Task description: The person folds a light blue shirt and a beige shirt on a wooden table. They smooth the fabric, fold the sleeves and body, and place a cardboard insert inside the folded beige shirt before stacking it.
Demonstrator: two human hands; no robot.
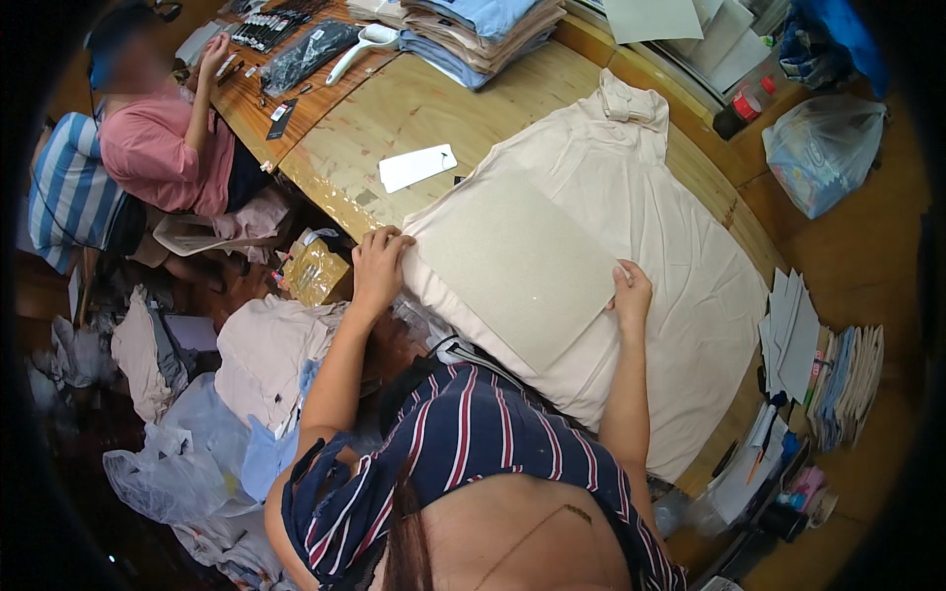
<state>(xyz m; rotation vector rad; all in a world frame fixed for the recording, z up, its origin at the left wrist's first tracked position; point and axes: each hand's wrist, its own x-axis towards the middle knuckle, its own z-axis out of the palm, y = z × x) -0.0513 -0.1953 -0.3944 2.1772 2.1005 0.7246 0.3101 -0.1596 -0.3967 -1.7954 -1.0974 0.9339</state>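
Observation:
A pale pink shirt (705,256) lies spread on the wooden table before me, its collar at the far end. On the shirt rests a flat grey-beige cardboard sheet (522,266), set at an angle. My right hand (633,294) is closed on the sheet's right corner, thumb on top. At the sheet's left corner, my left hand (379,268) curls its fingers over the shirt's edge by the table's rim. How much cloth lies under those fingers is hidden.
Beyond the shirt are a white card (417,168), a white tool with a handle (363,51) and a folded garment stack (483,39). A co-worker in pink (158,148) sits at the far left. Garments and plastic bags (182,463) lie below left; cardboard sheets (788,320) stand right.

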